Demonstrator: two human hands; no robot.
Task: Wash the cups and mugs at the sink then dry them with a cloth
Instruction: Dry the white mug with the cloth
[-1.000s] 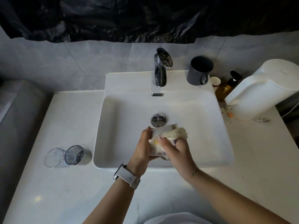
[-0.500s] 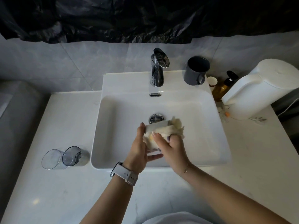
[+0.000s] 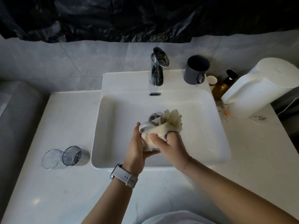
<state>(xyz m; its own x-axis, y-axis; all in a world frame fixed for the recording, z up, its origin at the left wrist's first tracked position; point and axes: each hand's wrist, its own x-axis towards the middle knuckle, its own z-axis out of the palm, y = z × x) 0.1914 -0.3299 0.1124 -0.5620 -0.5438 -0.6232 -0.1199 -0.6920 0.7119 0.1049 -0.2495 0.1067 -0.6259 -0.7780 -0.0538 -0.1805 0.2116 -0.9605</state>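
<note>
Both hands are over the sink (image 3: 113, 126), above the basin's near half, just in front of the drain (image 3: 155, 117).

Left hand (image 3: 137, 147): fingers curled round a white cup (image 3: 146, 126), cupping it from the left and below; thumb lies under it. Only a curved part of the cup's rim or wall shows at the top left; the rest is hidden.

Right hand (image 3: 168, 144): fingers curled, gripping a pale yellow cloth (image 3: 171, 122) against the cup. The cloth wraps the cup's near and right side, and a loose bunch sticks up beyond the right hand's knuckles.

The cup sits between the two hands, touching both, held clear of the basin floor as far as can be judged.

A watch (image 3: 124, 176) with a white strap is on the left wrist.

Two clear cups (image 3: 62, 156) lie on their sides on the counter (image 3: 64, 191), left of the sink, touching each other.

A dark grey mug (image 3: 196, 70) stands upright on the sink's back ledge, right of the tap (image 3: 157, 67).
</note>
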